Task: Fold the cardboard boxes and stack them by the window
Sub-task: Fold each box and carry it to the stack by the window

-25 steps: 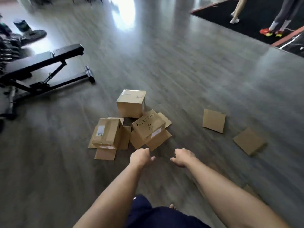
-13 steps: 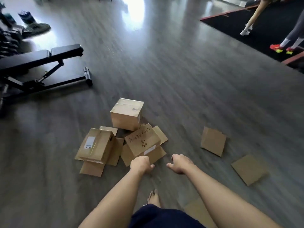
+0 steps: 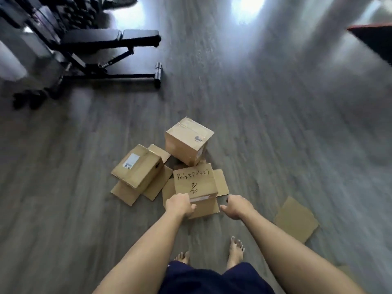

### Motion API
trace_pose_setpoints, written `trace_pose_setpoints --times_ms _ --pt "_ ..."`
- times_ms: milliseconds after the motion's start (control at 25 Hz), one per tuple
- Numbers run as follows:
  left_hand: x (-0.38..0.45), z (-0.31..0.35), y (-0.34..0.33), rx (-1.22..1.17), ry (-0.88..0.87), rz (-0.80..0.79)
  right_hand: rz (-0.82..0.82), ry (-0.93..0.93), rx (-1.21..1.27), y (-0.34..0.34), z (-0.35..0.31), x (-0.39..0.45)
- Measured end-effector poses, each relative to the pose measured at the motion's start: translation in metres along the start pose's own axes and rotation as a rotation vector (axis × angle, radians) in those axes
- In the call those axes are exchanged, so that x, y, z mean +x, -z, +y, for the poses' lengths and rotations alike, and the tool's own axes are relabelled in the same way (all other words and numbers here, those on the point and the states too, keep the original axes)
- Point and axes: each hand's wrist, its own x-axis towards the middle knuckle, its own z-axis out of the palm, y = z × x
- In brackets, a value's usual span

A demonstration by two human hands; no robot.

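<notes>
While the weight bench (image 3: 110, 39) stays at ten o'clock on the floor, the person has stepped up to the three cardboard boxes (image 3: 188, 141), now clustered dead centre instead of well ahead. Left hand (image 3: 180, 205) has arrived at the handwritten box (image 3: 194, 181), fingers curled over its near edge; right hand (image 3: 235, 207), loosely curled and empty, hovers just beside at three o'clock, so folding looks ready to begin.

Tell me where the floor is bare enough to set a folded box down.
Bare floor lies right of the sealed box, and more left of the labelled box, below the bench. It is crowded around the written-on box, with flaps touching its neighbours, and a flat sheet lies beside the right hand.
</notes>
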Motion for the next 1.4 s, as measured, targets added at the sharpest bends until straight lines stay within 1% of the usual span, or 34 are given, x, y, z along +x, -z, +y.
trace_pose_setpoints --times_ms 120,240,400,480,640,880,1040,1080,1120,1240,1280,1360,1400 --pt "0.016 0.004 0.011 -0.042 0.123 0.012 -0.027 0.078 -0.026 0.02 -0.001 0.037" --pt "0.049 0.008 0.02 -0.074 0.197 0.065 -0.027 0.123 0.003 0.036 0.002 0.087" --pt "0.125 -0.001 -0.007 -0.11 0.225 0.104 -0.035 0.148 0.053 0.014 0.003 0.17" --pt "0.169 -0.009 -0.038 -0.117 0.235 0.122 -0.024 0.15 0.054 -0.015 0.006 0.217" --pt "0.286 -0.033 -0.126 -0.095 0.234 0.165 0.015 0.119 0.039 -0.089 0.018 0.341" --pt "0.449 -0.078 -0.253 -0.044 0.26 0.315 0.184 0.115 -0.078 -0.194 0.041 0.514" --pt "0.531 -0.112 -0.312 -0.045 0.347 0.373 0.301 0.033 0.033 -0.236 0.04 0.601" --pt "0.544 -0.12 -0.322 -0.087 0.37 0.384 0.329 0.023 0.087 -0.242 0.039 0.614" --pt "0.556 -0.128 -0.33 -0.182 0.38 0.396 0.356 0.021 0.15 -0.247 0.038 0.624" --pt "0.583 -0.146 -0.35 -0.601 0.355 0.403 0.473 0.067 0.313 -0.265 0.038 0.648" --pt "0.588 -0.148 -0.352 -0.692 0.34 0.434 0.5 0.085 0.344 -0.267 0.039 0.654" --pt "0.595 -0.148 -0.351 -0.821 0.328 0.491 0.494 0.115 0.381 -0.263 0.041 0.664" --pt "0.598 -0.146 -0.35 -0.875 0.336 0.495 0.472 0.121 0.4 -0.259 0.042 0.668"
